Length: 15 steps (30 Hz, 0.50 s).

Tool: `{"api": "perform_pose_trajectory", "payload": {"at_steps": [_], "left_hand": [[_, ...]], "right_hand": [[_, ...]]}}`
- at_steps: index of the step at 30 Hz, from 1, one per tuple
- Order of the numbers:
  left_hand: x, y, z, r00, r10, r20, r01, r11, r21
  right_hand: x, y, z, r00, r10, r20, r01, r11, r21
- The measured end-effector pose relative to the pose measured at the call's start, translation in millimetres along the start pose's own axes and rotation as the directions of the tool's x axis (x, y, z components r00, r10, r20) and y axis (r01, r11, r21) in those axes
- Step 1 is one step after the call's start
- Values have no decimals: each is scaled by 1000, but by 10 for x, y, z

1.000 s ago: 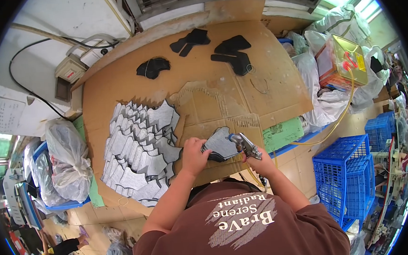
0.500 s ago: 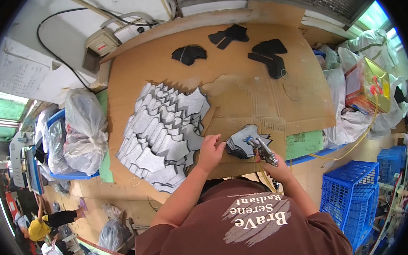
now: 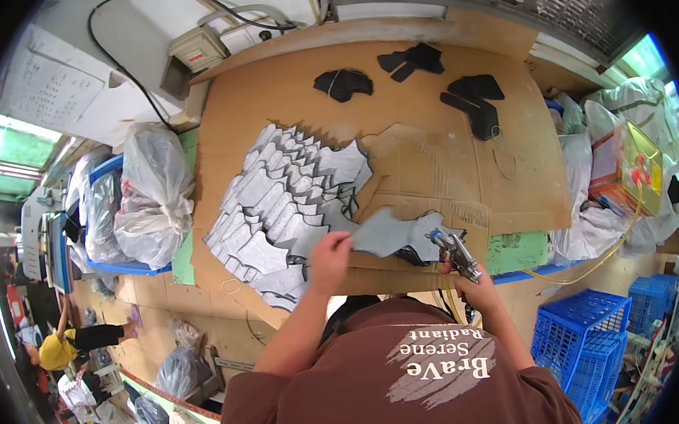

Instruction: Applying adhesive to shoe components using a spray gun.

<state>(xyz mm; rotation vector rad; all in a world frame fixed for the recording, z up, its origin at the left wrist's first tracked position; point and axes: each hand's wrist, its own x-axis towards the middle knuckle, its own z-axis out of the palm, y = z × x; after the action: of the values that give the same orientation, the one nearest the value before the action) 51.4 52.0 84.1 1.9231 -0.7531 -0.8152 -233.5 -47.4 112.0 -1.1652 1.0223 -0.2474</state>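
In my right hand [image 3: 468, 282] is a metal spray gun [image 3: 456, 254], its blue-tipped nozzle pointing left over a small stack of dark-edged cut pieces [image 3: 415, 255]. My left hand [image 3: 331, 259] is closed at the left end of a grey cut piece [image 3: 387, 235], which stretches from the stack toward the left with a wavy outline. Left of that hand, many pale grey cut pieces [image 3: 269, 205] lie overlapped in slanting rows on the cardboard-covered table [image 3: 429, 152]. My fingers partly hide the pinched edge.
Black cut pieces [image 3: 343, 85] lie at the table's far side. Bagged goods [image 3: 150, 196] stand at the left, and an open yellowish can [image 3: 640, 170] with a hose [image 3: 576, 274] at the right. Blue crates [image 3: 584, 337] stand low right. A person in yellow [image 3: 60, 353] is at far left.
My left hand has moved slightly left and down and now draws a grey cut piece leftward off the small stack. The spray gun stays in my right hand. The whole view has shifted.
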Motion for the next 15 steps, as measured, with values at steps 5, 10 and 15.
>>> {"api": "perform_pose_trajectory", "payload": {"at_steps": [5, 10, 15], "left_hand": [[-198, -1021, -1246, 932, -228, -283, 129, 936, -327], [-215, -1213, -1612, 840, -315, -442, 281, 949, -142], [-63, -990, -1273, 799, 204, -565, 128, 861, 492]], "right_hand": [[19, -54, 24, 1000, 1, 29, -1, 1000, 23], [78, -76, 54, 996, 26, 82, -24, 999, -23], [84, -70, 91, 997, 16, 73, -10, 997, -77]]}}
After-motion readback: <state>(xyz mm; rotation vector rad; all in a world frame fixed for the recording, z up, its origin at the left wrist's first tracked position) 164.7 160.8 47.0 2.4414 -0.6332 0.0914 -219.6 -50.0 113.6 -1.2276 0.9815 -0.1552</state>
